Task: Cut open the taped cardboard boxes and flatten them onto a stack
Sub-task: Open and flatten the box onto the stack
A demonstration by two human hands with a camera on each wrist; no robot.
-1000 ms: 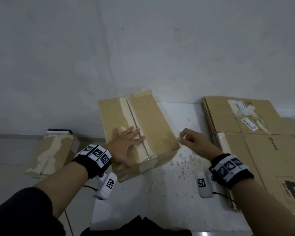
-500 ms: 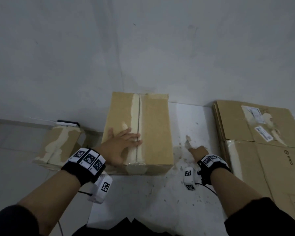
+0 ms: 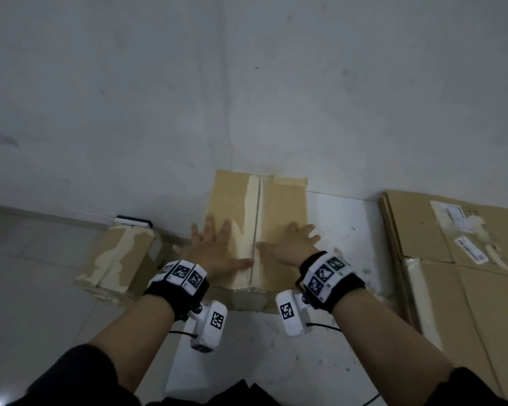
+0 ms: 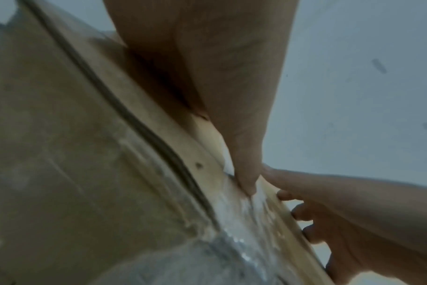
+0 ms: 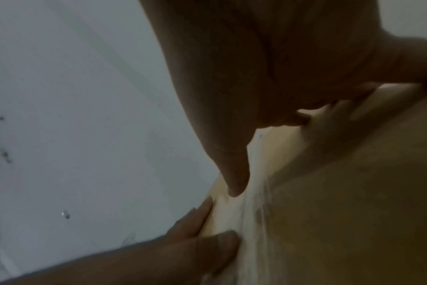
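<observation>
A brown cardboard box stands on the white table against the wall, its top flaps meeting at a centre seam edged with pale torn tape. My left hand lies flat on the left flap with spread fingers and its thumb at the seam. On the right flap my right hand rests flat in the same way, thumb toward the seam. In the left wrist view my left thumb presses beside the seam, with the right hand's fingers just across it. Clear tape covers the box's near end.
A stack of flattened cardboard with shipping labels lies at the right of the table. Another taped box sits lower at the left on the floor, by a black-and-white device. The grey wall rises directly behind.
My right hand left the table beside the box and came to rest flat on the right flap. The left hand stayed on the left flap. The box now sits square to me.
</observation>
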